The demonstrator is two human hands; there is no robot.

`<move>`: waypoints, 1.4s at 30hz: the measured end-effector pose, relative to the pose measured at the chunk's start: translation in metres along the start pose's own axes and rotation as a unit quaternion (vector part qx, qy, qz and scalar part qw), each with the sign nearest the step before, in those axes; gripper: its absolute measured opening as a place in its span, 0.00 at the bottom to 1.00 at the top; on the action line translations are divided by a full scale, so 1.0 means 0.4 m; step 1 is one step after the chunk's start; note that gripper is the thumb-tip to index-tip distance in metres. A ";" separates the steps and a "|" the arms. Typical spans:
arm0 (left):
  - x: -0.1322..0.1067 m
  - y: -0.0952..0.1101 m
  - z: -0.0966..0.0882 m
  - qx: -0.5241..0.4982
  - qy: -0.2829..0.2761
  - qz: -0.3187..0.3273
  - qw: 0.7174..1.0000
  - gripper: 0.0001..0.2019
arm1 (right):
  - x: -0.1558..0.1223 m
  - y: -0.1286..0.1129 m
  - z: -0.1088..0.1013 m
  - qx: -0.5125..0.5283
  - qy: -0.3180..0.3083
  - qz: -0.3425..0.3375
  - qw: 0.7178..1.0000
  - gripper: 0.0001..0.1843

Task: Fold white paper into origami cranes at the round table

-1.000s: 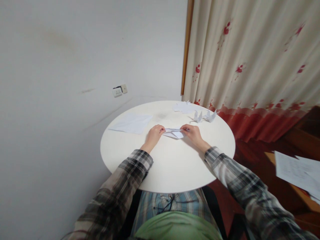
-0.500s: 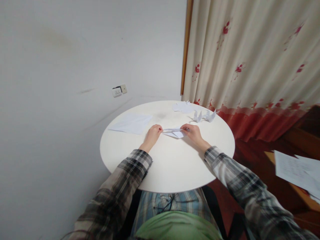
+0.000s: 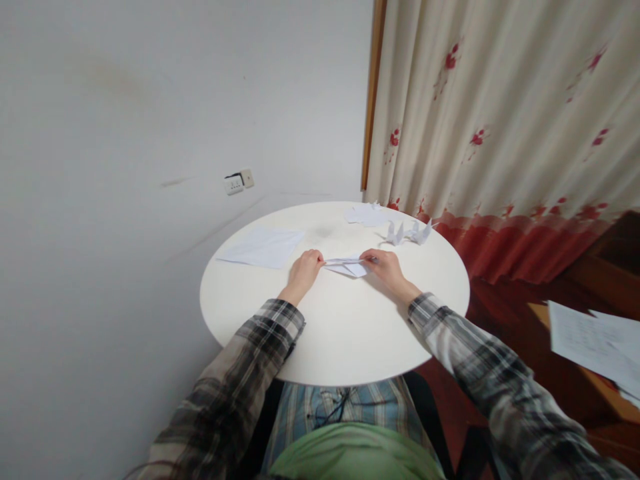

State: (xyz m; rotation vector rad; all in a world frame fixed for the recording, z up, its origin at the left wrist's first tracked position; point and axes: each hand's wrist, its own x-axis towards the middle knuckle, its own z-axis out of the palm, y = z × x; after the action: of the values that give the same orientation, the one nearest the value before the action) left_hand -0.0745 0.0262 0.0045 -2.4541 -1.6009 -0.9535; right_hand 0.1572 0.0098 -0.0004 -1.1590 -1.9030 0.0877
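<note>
A folded white paper (image 3: 350, 268) lies near the middle of the round white desk (image 3: 350, 333), stretched between the person's two hands. The left hand (image 3: 306, 272) has its grip closed at the paper's left end, thumb and fingers pinching the narrow tip. The right hand (image 3: 386, 265) pinches the right end in its grip, the fingers bent over the top edge and covering part of it. Between them, a long raised fold runs across, with a flatter, angular flap showing on the near side. Left of the hands, a loose white sheet (image 3: 265, 248) lies flat, near the left hand but apart from it. Beyond the right hand, two paper cranes (image 3: 394, 234) (image 3: 421, 232) stand side by side with their wings raised. Farther back, near the desk's far edge, more white paper (image 3: 366, 215) lies flat, close to the patterned curtain (image 3: 500, 113).
</note>
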 end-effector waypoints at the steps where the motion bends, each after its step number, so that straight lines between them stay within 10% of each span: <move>1: 0.000 0.001 0.000 0.004 0.000 -0.001 1.000 0.04 | 0.000 -0.001 0.000 -0.002 0.000 -0.001 1.000 0.07; 11: 0.001 -0.036 0.016 0.034 0.024 -0.042 0.998 0.02 | -0.002 0.010 0.000 0.015 0.016 0.011 1.000 0.07; 19: -0.004 -0.007 0.026 -0.058 -0.002 0.112 0.992 0.12 | -0.001 0.003 0.004 0.001 0.002 0.008 1.000 0.07; 42: 0.005 -0.016 0.004 -0.047 0.110 -0.028 0.992 0.12 | -0.002 0.012 0.007 -0.015 0.027 0.029 0.999 0.06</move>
State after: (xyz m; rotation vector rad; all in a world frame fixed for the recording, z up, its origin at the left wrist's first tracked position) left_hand -0.0786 0.0314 0.0024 -2.2755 -1.5908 -1.2867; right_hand 0.1589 0.0129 -0.0050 -1.2252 -1.8295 0.0598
